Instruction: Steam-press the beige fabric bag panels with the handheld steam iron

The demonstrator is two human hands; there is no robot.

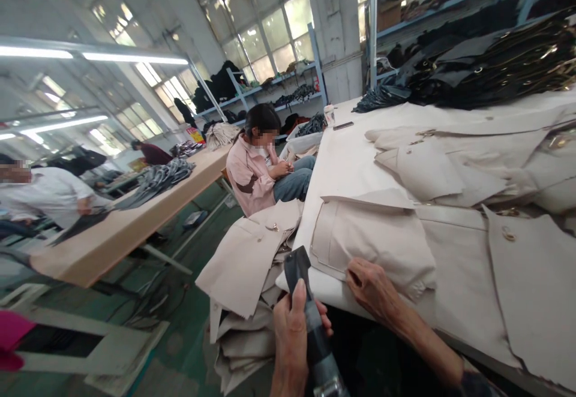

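My left hand (290, 331) is wrapped round a black handheld tool (317, 331) with a flat, angled head, its thumb lying along the body. The tool's head is beside the front corner of the white-topped table (337, 163). My right hand (366, 283) is closed, with curled fingers gripping the lower edge of a beige cloth piece (373, 235) at the table's edge. Its fingertips are partly hidden. Another beige piece with a metal fitting (522, 265) lies to the right. Left of the tool hangs a stack of beige pieces (249, 259).
More beige pieces (459, 163) and a pile of dark garments (486, 67) lie farther back on the table. A phone (343, 125) and a cup (330, 115) are near its far edge. A seated person in pink (247, 172) is beyond the stack. A long brown table (180, 199) runs at left.
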